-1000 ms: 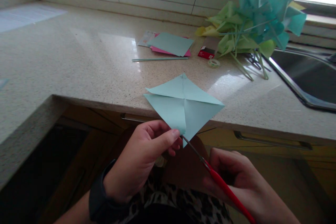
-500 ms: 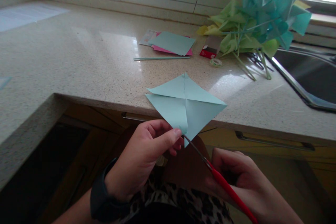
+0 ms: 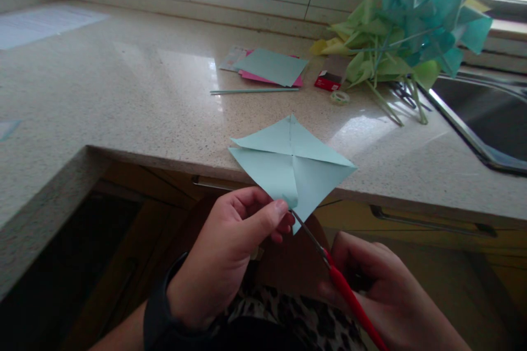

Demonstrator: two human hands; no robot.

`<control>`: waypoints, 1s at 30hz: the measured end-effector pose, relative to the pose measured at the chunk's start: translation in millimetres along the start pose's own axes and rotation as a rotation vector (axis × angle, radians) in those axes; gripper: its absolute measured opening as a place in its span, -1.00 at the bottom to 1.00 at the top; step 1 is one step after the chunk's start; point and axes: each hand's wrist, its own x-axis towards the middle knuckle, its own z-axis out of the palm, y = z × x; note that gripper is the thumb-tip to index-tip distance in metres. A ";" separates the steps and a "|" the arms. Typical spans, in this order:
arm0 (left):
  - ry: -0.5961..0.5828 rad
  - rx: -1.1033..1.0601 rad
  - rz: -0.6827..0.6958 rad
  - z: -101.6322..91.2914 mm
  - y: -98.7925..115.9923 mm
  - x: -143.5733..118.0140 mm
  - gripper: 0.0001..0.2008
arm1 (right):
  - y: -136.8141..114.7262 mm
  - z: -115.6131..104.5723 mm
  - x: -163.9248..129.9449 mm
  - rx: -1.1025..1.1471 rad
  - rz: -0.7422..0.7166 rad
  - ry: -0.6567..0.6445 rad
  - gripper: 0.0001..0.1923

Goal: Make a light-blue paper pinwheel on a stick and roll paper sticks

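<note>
A pale blue-green square of paper (image 3: pixel 321 181), turned like a diamond, lies partly over the counter's front edge. Slits run inward from its left, right and near corners toward the centre. My left hand (image 3: pixel 230 247) pinches the paper near its front corner between thumb and fingers, curling that flap up a little. In my right hand (image 3: pixel 382 279) is a pair of red-handled scissors (image 3: pixel 346 285). The tips of their blades touch the paper by the near slit, just beside my left thumb. How far apart the blades are, I cannot tell.
Behind the paper lie two thin sticks (image 3: pixel 253 91), a stack of coloured sheets (image 3: pixel 274 66), a red box (image 3: pixel 328 82) and a tape roll (image 3: pixel 340 98). Blue, green and yellow paper pinwheels (image 3: pixel 420 27) are heaped at the back right, beside a sink (image 3: pixel 489 120). White printed paper (image 3: pixel 45 22) lies far left.
The near flap under my left thumb has shifted slightly right, and the slit there gapes a bit differently. The scissors have tilted a little and moved slightly left at the handle.
</note>
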 end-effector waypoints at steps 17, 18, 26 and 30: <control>0.125 -0.231 0.059 20.9 -3.9 -4.5 -0.86 | 9.0 24.4 1.4 -0.091 -0.236 0.187 -0.62; 0.124 -0.236 0.055 20.6 -4.3 -4.3 -0.86 | 8.9 24.5 1.5 -0.094 -0.239 0.187 -0.62; 0.102 -0.243 0.076 18.8 -6.3 -4.7 -0.87 | 9.2 24.7 -0.3 -0.068 -0.223 0.191 -0.61; 0.097 -0.240 0.085 18.4 -6.1 -4.9 -0.89 | 8.1 24.0 -1.0 -0.062 -0.235 0.181 -0.60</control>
